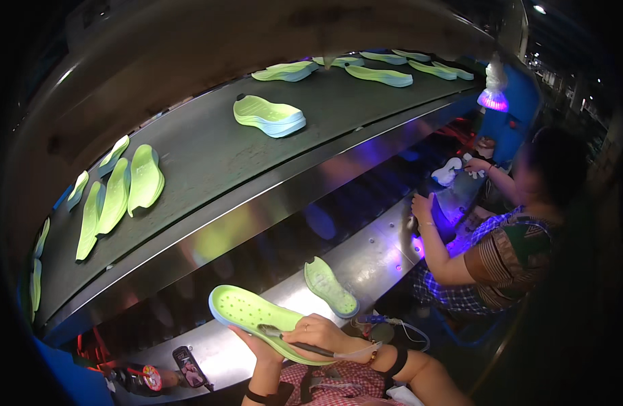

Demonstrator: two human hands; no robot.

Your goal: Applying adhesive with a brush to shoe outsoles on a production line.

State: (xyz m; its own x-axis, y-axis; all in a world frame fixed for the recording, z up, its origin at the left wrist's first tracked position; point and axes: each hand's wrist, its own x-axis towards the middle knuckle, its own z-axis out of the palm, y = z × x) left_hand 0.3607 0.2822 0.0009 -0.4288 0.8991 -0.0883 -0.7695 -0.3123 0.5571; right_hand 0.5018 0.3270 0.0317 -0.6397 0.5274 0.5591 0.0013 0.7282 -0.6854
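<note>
My left hand [257, 348] holds a lime-green shoe sole [250, 312] from below, its dotted inner face turned up. My right hand [321, 333] rests on the sole's near end and grips a thin dark tool [291, 342] with a clear tube trailing to my wrist. The tool's tip touches the sole's surface. A second green sole [330, 287] lies flat on the steel shelf [365, 260] just right of my hands.
A dark conveyor belt [203, 155] above the shelf carries several green soles, one pair [269, 115] in the middle. A co-worker [507, 243] sits at right under a purple lamp [493, 100]. A small dark device [188, 365] lies at lower left.
</note>
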